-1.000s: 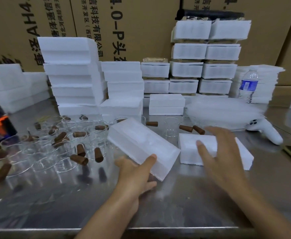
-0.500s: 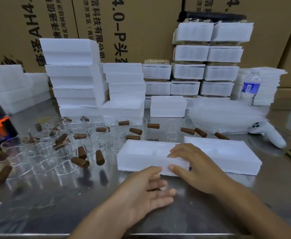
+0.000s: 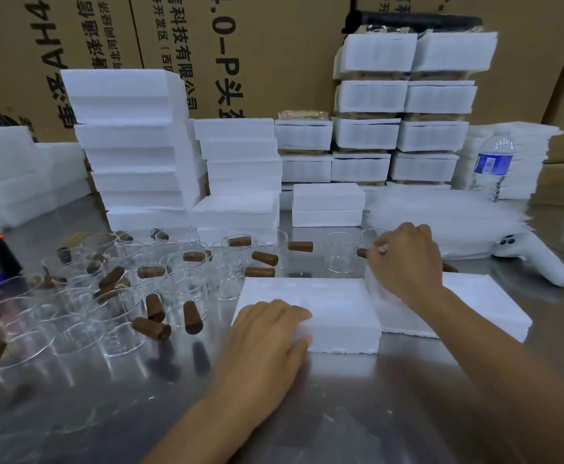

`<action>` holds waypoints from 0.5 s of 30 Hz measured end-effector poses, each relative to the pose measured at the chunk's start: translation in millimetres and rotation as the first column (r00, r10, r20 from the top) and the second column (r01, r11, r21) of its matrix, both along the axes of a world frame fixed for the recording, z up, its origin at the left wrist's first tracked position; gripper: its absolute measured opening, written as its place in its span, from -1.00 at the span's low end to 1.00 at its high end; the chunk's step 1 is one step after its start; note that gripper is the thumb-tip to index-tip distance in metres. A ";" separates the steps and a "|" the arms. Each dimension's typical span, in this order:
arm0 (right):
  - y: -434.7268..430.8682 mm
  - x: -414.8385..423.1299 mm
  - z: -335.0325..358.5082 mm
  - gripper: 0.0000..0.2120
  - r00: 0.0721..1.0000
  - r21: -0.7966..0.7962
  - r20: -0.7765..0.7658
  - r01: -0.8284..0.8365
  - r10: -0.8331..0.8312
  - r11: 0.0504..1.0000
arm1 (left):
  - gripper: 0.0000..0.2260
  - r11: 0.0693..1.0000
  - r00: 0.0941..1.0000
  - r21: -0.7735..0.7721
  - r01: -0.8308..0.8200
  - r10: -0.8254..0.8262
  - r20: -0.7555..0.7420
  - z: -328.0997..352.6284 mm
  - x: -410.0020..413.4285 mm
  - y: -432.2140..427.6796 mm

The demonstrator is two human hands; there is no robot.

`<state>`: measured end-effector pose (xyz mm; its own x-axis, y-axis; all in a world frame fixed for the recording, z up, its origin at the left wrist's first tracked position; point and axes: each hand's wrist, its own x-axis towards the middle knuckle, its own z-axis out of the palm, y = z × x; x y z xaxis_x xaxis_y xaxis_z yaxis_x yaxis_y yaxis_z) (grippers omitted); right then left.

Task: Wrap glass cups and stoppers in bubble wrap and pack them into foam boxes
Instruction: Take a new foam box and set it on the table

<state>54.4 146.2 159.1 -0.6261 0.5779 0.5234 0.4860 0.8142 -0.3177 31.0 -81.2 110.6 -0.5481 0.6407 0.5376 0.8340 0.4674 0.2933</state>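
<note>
On the near edge of the foam box (image 3: 337, 306), left grip (image 3: 267, 333) rests unclenched; right grip (image 3: 407, 259) pinches a stopper (image 3: 361, 252).

Person, two limbs in view. Left hand (image 3: 267, 333): bare, on a bare forearm. Right hand (image 3: 407, 262): bare, on a bare forearm. Skin uncovered to the frame edge.

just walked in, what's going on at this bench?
A person is packing at a steel table. Their left hand rests on the near corner of a foam box, with a second foam piece beside it. The right hand reaches behind the foam and appears to pinch a brown stopper. Glass cups and loose stoppers lie scattered to the left, none wrapped yet.
</note>
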 end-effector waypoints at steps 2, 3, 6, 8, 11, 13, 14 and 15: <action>8.8 -7.3 1.5 -0.76 0.995 0.008 0.091 0.048 -0.048 0.999 | -0.72 1.000 1.000 0.014 -0.015 0.015 -0.004 0.7 -3.2 -1.2; 12.1 -10.8 1.9 -0.76 0.991 0.012 0.124 0.054 -0.055 0.998 | -0.73 1.000 1.000 0.008 -0.017 0.017 -0.004 1.1 -5.3 -2.2; 17.0 -20.8 2.3 -0.76 0.980 -0.021 0.191 0.057 -0.052 0.998 | -0.76 1.000 1.000 0.022 -0.017 0.017 0.008 4.9 -10.1 -5.7; 19.8 -26.7 2.9 -0.77 0.975 -0.084 0.219 0.063 -0.043 0.994 | -0.75 1.000 1.000 0.016 -0.005 0.005 0.012 8.0 -13.0 -5.6; 25.3 -33.0 3.9 -0.78 0.947 -0.124 0.321 0.049 -0.007 0.991 | -0.70 0.996 0.999 -0.089 -0.007 0.002 -0.053 15.2 -15.0 -6.6; 28.0 -35.9 4.2 -0.77 0.922 -0.121 0.387 0.030 0.020 0.992 | -0.62 0.997 0.995 -0.077 0.014 -0.021 -0.097 16.1 -15.7 -8.6; 28.5 -37.3 4.4 -0.77 0.916 -0.112 0.401 0.023 0.023 0.993 | -0.65 0.997 0.998 -0.062 0.040 -0.043 -0.055 17.2 -14.7 -9.1; 28.6 -38.4 5.1 -0.76 0.915 -0.094 0.402 0.018 0.021 0.995 | -0.71 0.998 0.999 -0.030 0.053 -0.053 -0.006 18.4 -14.3 -9.1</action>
<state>16.0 174.9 164.2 -0.7729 0.6111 0.1705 0.5876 0.7909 -0.1709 16.7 -90.3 129.0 -0.5092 0.6844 0.5218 0.8599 0.4306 0.2742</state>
